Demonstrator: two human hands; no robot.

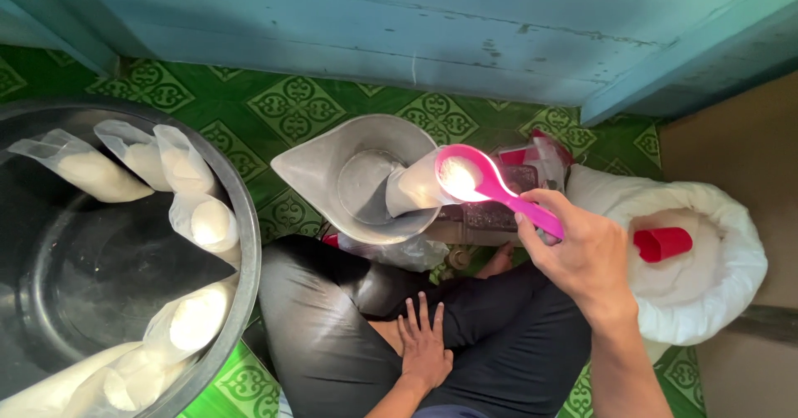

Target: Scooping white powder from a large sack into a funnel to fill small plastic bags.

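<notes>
My right hand (582, 256) grips the handle of a pink scoop (490, 181) holding white powder, tilted over a small clear plastic bag (416, 187) of white powder. That bag lies in the metal pan of a weighing scale (332, 164) in front of my crossed legs. My left hand (424, 347) rests flat on my leg in black trousers, fingers spread, holding nothing. At the right stands a large white sack (731, 252) full of white powder with a red cup (662, 243) stuck in it.
A big dark metal basin (237, 252) at the left holds several filled, tied plastic bags (199, 218) leaning along its rim. The floor is green patterned tile (291, 106). A blue wooden wall (416, 19) runs behind the scale.
</notes>
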